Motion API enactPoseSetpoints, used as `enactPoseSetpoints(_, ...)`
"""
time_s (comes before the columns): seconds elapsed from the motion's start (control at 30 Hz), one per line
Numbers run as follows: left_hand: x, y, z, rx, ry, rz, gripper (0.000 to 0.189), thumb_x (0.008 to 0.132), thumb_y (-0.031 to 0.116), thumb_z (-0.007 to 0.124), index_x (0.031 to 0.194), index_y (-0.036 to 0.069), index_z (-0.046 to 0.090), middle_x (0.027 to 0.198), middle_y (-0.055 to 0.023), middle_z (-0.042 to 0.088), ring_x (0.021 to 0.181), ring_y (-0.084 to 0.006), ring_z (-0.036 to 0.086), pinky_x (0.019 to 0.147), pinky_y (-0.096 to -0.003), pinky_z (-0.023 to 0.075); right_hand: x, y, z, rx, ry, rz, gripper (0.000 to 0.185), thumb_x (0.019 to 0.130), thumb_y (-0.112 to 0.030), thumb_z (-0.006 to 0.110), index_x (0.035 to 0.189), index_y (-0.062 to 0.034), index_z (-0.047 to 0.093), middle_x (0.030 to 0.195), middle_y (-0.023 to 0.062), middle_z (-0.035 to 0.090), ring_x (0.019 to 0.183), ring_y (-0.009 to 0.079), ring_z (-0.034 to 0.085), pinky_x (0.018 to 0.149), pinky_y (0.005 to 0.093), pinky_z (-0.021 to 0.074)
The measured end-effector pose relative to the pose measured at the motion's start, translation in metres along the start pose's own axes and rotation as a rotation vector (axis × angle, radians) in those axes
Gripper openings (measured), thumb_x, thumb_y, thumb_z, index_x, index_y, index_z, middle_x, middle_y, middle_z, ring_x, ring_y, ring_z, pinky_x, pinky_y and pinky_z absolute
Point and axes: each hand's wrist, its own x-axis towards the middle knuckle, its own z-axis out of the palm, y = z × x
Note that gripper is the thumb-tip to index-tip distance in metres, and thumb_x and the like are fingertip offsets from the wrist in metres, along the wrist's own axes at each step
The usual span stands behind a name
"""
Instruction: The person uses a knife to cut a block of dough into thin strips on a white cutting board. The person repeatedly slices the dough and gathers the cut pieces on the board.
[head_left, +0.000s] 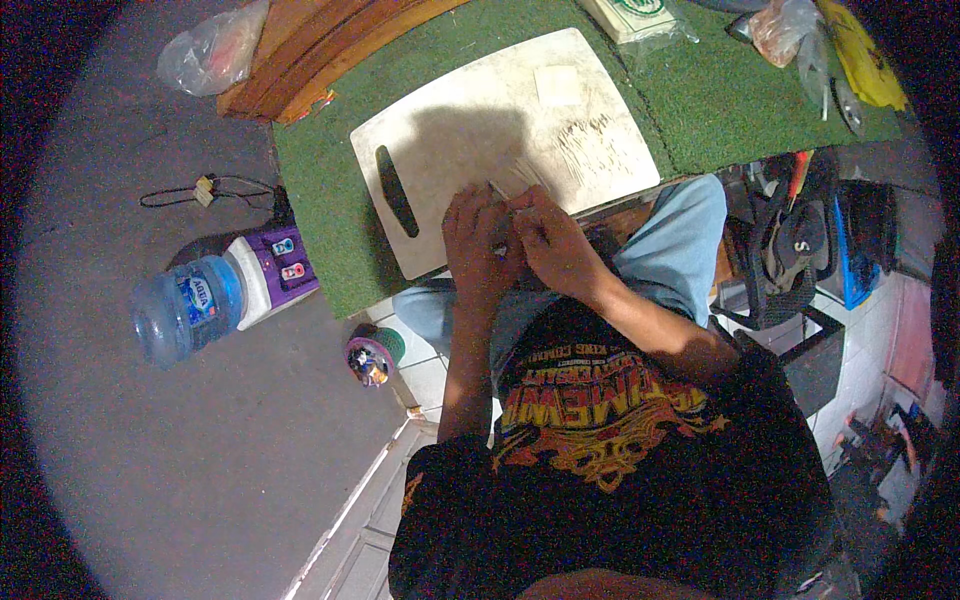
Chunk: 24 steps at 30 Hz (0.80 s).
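My left hand (480, 232) and my right hand (559, 244) meet at the near edge of a worn, pale cutting board (465, 97) with a slot handle. Between their curled fingertips is one end of a thin pale stick (498, 190); the fingers hide the rest. Just beyond my right fingers a few similar loose sticks (527, 172) lie on the board. Farther right, several short thin sticks (592, 154) are spread in rough rows. A small square cream sheet (557, 85) lies flat near the board's far right side. A head-shaped shadow falls across the board's middle.
Green turf-like matting (322, 202) covers the table. A plastic-wrapped pack (634, 16) and a yellow bag (862, 60) lie at the back right. On the left are a water dispenser with a blue bottle (187, 307) and a small bin (371, 356). Black sandals (795, 247) hang right.
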Motion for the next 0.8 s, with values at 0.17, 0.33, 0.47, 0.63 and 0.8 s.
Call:
enactPoseSetpoints(0.17,0.002,0.003,-0.002,-0.02,0.006,-0.018,0.031,0.079,0.013,0.07,0.108,0.004,0.063,0.124,-0.0192,0.061,0.123,-0.042,0.054,0.108,-0.0543,0.0397,-0.004,0.004,0.003,-0.035,0.055,-0.079,0.014,0.105,-0.009,0.047,0.115,-0.0001,0.052,0.095,0.013,0.064,0.085,0.0166,0.06,0.076,0.0338,0.0517)
enactPoseSetpoints(0.33,0.003,0.002,0.0,-0.024,0.024,-0.012,0.032,0.079,0.011,0.07,0.109,0.003,0.064,0.122,-0.0187,0.062,0.121,-0.0414,0.056,0.108,-0.0535,0.0406,-0.011,0.007,0.005,-0.03,0.077,-0.013,0.017,0.107,-0.014,0.047,0.115,0.0003,0.052,0.102,0.0174,0.065,0.095,0.0204,0.062,0.083,0.0362,0.0515)
enactPoseSetpoints(0.47,0.003,0.001,0.001,0.027,0.029,0.027,0.031,0.08,0.01,0.07,0.11,0.003,0.064,0.12,-0.0184,0.062,0.12,-0.0413,0.056,0.107,-0.0528,0.041,-0.018,0.009,0.005,-0.068,0.099,-0.014,0.018,0.107,-0.016,0.048,0.117,-0.0009,0.052,0.106,0.0193,0.065,0.099,0.0239,0.062,0.087,0.0384,0.0507)
enactPoseSetpoints(0.63,0.003,0.004,0.001,0.02,0.046,0.004,0.029,0.082,0.009,0.069,0.109,0.003,0.064,0.119,-0.018,0.062,0.12,-0.0404,0.056,0.107,-0.0525,0.041,-0.026,0.008,0.005,-0.116,0.13,-0.088,0.017,0.106,-0.012,0.048,0.119,-0.0018,0.052,0.108,0.0191,0.065,0.1,0.0234,0.063,0.088,0.0385,0.0505)
enactPoseSetpoints(0.8,0.005,0.005,0.001,0.03,0.03,-0.005,0.026,0.083,0.009,0.069,0.108,0.005,0.064,0.119,-0.0175,0.062,0.121,-0.04,0.056,0.107,-0.0524,0.0409,-0.041,0.001,-0.002,0.068,0.056,0.103,0.019,0.104,-0.006,0.048,0.122,-0.0017,0.052,0.109,0.0169,0.065,0.101,0.0206,0.061,0.09,0.0367,0.0499)
